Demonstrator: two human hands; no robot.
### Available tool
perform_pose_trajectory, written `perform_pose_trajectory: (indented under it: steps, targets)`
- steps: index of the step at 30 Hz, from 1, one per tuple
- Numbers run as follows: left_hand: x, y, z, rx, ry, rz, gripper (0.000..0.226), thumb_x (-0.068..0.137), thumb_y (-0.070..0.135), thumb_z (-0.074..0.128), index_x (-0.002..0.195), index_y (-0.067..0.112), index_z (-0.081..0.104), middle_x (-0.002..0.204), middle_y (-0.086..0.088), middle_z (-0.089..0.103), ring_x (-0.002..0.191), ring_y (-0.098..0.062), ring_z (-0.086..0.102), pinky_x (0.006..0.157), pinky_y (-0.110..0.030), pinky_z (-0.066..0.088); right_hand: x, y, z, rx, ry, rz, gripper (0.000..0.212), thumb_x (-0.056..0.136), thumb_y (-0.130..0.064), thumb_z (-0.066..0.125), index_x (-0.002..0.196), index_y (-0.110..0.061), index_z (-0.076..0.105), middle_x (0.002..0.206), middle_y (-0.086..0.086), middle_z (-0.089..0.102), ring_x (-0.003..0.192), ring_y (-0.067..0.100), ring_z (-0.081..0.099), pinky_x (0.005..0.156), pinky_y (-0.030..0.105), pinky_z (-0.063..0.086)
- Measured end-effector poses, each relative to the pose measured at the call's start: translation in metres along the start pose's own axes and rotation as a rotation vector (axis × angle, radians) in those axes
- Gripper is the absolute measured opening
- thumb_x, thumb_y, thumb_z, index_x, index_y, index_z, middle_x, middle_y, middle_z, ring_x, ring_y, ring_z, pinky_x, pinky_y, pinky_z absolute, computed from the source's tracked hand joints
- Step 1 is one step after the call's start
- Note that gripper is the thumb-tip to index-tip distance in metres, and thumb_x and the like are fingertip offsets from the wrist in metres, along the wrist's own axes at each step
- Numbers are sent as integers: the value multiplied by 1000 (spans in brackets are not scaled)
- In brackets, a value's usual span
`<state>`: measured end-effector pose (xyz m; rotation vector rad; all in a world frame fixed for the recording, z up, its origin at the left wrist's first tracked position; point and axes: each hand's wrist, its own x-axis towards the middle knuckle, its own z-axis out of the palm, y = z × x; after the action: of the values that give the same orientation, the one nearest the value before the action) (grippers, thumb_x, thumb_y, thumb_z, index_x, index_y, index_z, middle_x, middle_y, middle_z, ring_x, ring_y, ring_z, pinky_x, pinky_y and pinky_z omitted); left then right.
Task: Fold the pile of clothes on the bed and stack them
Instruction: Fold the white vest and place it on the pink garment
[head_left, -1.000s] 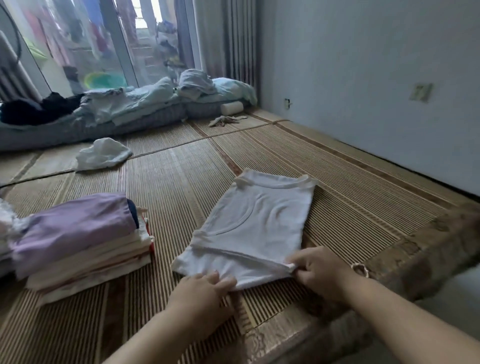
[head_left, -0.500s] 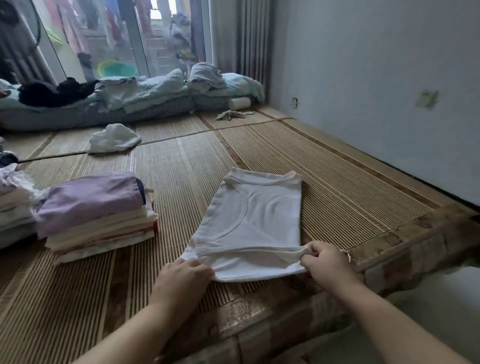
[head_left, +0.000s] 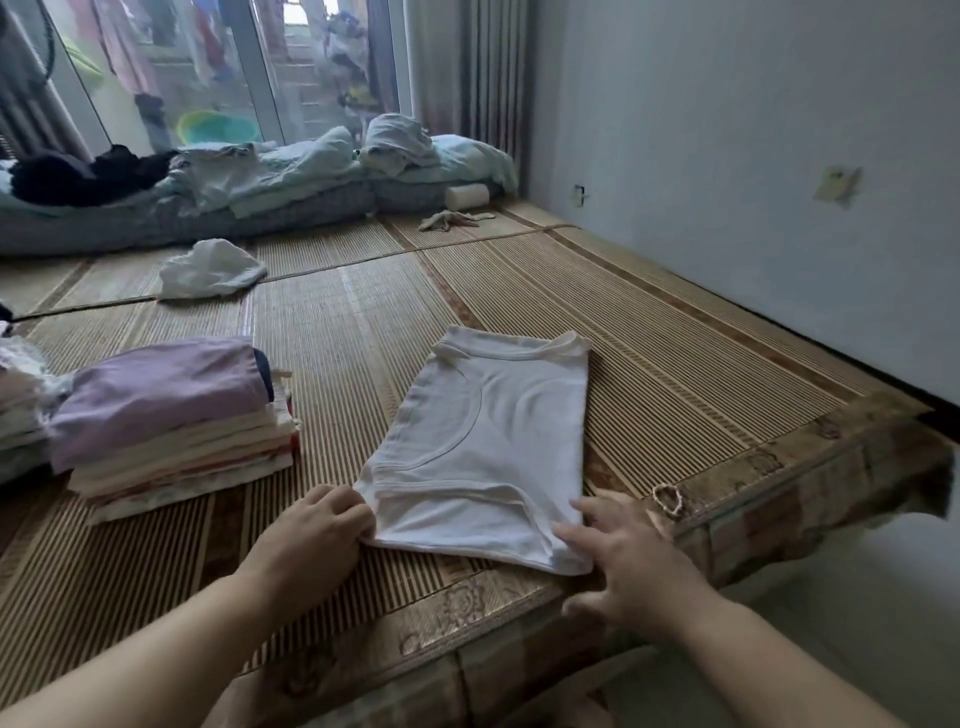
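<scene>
White folded cotton shirt (head_left: 488, 447) lies flat on the bed with the woven straw mat (head_left: 675, 364), close to the front edge. The left hand (head_left: 317, 535) pinches the near left corner of the shirt with curled fingers, probably to lift it for the next fold. The right hand (head_left: 628, 561) is spread, fingers touching the near right corner, it seems to keep the layers aligned. The stack of folded clothes (head_left: 171, 421), lilac on top, waits toward the left. I can read no label or writing.

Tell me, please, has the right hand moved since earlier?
Yes. The right hand drew back toward the person: the hair tie, earlier beside its wrist, now lies beyond its knuckles.
</scene>
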<state>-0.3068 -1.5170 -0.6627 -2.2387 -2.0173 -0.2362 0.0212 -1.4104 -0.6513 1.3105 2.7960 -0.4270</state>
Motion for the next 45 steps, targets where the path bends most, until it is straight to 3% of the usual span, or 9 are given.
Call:
perform_pose_trajectory:
  steps: [2,7,13,19,24,27,30,36,45]
  targets:
    - [-1,-10,1,-30,-60,20,24,89,23,45,94,22,68,104,6,68,95,-19,65,85,-28,53,4,7,4,53,-13,-89,69,76,-50,71,139,-44,42,151,-22,29,144,4,10,118,43,4]
    - [-3,-25,3,-133,-134,-110,41,94,17,50,129,36,58,131,14,58,123,-6,52,106,-19,37,14,22,5,225,150,-175,26,84,-44,67,109,-37,71,124,-19,62,127,2,45,107,22,34]
    - [1,-16,-15,-43,-145,-119,23,91,26,51,101,34,71,98,14,70,92,-6,64,79,-20,46,11,26,-7,529,64,-78,31,84,-54,56,81,-24,65,91,-6,70,97,9,62,82,34,48]
    - [9,-7,-72,-525,-265,-179,16,59,32,47,57,42,60,56,17,56,52,-1,51,50,-17,36,4,32,-48,861,-171,-60,25,76,-51,61,68,-27,63,61,-11,57,56,4,53,51,17,40]
    - [68,-11,-71,-687,-17,-336,15,72,21,56,63,27,66,61,8,62,56,-7,53,52,-23,40,43,31,-61,947,146,153,24,93,-34,58,77,-17,65,64,5,65,49,17,59,42,26,43]
    - [110,-18,-50,-667,119,-485,24,92,10,55,108,23,68,95,0,70,73,-5,59,57,-8,43,73,34,-58,919,386,375,12,96,-26,50,93,-20,61,81,0,67,54,17,67,46,30,49]
    - [126,-18,-31,-609,51,-529,50,96,20,55,143,26,40,138,-6,54,117,-20,56,96,-31,46,79,44,-50,579,460,422,16,96,-28,46,110,-27,54,97,-8,62,73,15,65,57,28,45]
    - [80,-9,-2,-213,-151,54,59,89,58,44,144,42,30,152,17,24,143,-5,16,116,-31,17,67,40,-31,503,354,157,27,90,-37,58,117,-35,62,108,-12,64,85,-3,57,66,15,41]
    - [72,-18,14,-60,-410,119,66,82,58,32,144,52,8,155,22,5,144,1,-4,120,-29,3,75,21,-31,186,-201,-169,97,52,-82,61,139,-45,39,151,-27,20,143,2,7,116,32,11]
